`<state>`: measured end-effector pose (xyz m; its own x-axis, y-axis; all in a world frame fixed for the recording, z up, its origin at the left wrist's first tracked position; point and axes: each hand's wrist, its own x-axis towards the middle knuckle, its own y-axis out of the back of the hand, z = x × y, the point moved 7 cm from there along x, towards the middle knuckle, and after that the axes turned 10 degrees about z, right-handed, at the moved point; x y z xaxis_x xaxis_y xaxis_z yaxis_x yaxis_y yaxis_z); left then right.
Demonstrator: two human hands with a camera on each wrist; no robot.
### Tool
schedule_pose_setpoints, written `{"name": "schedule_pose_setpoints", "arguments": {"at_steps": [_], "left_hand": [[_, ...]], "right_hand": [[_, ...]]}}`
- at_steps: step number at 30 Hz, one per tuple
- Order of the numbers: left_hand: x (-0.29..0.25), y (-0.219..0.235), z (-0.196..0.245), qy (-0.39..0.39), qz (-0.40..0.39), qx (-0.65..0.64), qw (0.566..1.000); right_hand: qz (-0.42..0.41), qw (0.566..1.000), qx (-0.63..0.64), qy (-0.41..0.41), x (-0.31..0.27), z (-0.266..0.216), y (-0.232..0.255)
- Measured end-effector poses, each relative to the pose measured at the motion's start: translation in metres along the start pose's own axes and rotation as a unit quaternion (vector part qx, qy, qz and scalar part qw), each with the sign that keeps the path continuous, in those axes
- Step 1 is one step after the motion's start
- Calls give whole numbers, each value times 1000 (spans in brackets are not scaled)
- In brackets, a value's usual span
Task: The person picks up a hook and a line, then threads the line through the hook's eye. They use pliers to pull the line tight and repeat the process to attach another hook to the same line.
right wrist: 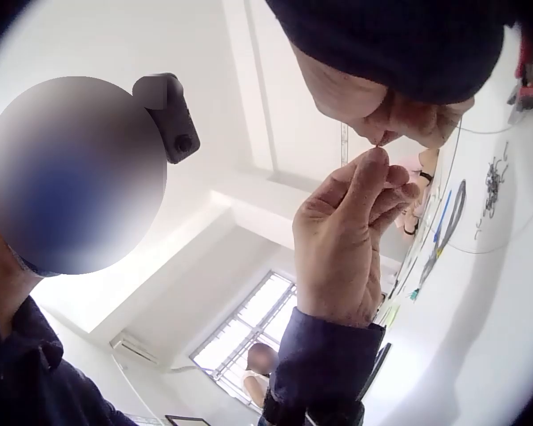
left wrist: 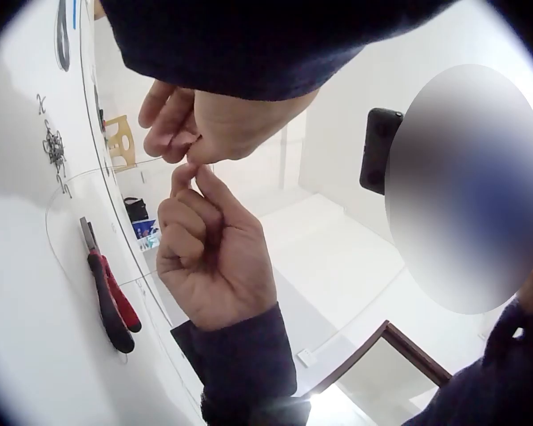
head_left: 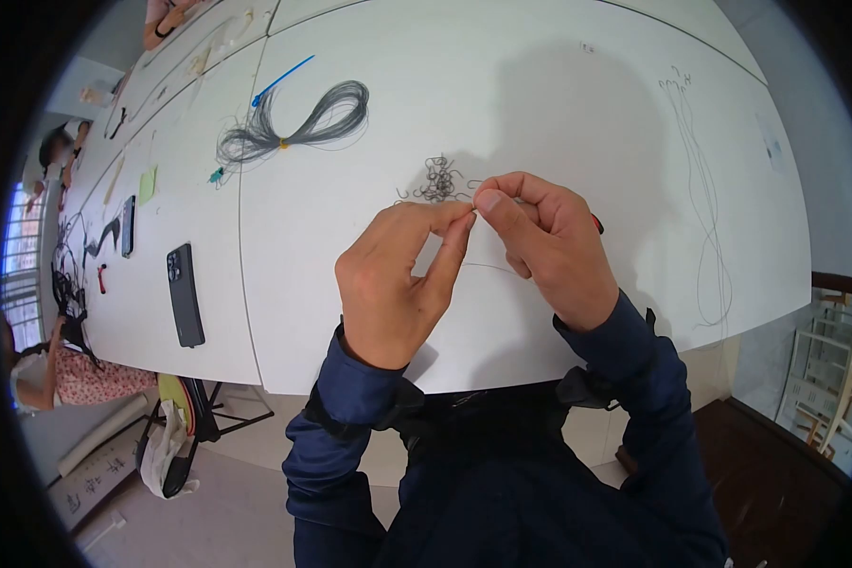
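My left hand (head_left: 393,270) and right hand (head_left: 559,241) meet fingertip to fingertip above the white table (head_left: 350,322). Thumb and forefinger of each hand pinch at the same tiny spot, where a thin fishing line seems to be held; I cannot tell whether a hook is there too. A thin fishing line (head_left: 492,268) curves out below the fingers. Just beyond the hands lies a pile of small dark fish hooks (head_left: 437,180), a few of them loose at its edge. Red-and-black pliers (left wrist: 111,302) lie on the table by the right hand, mostly hidden by it in the head view.
A coiled bundle of dark line (head_left: 336,114) with a yellow tie lies at the back left, near a blue strip (head_left: 284,80). A black phone (head_left: 186,293) rests farther left. At right, long lines (head_left: 705,208) end in hooks. Other people sit at the left.
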<state>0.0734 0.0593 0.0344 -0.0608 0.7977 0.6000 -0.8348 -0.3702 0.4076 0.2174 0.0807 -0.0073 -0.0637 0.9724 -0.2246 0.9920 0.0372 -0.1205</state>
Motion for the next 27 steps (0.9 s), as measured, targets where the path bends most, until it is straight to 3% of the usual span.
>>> {"name": "schedule_pose_setpoints", "arguments": {"at_steps": [16,27], "left_hand": [[2,-2,2,35,-20,1,999],[4,-3,3,-3,-4,19,1000]], "right_hand": [[10,1000,-14,-9,1,4,4],[16,1000,-24,-3,2,4,4]]}}
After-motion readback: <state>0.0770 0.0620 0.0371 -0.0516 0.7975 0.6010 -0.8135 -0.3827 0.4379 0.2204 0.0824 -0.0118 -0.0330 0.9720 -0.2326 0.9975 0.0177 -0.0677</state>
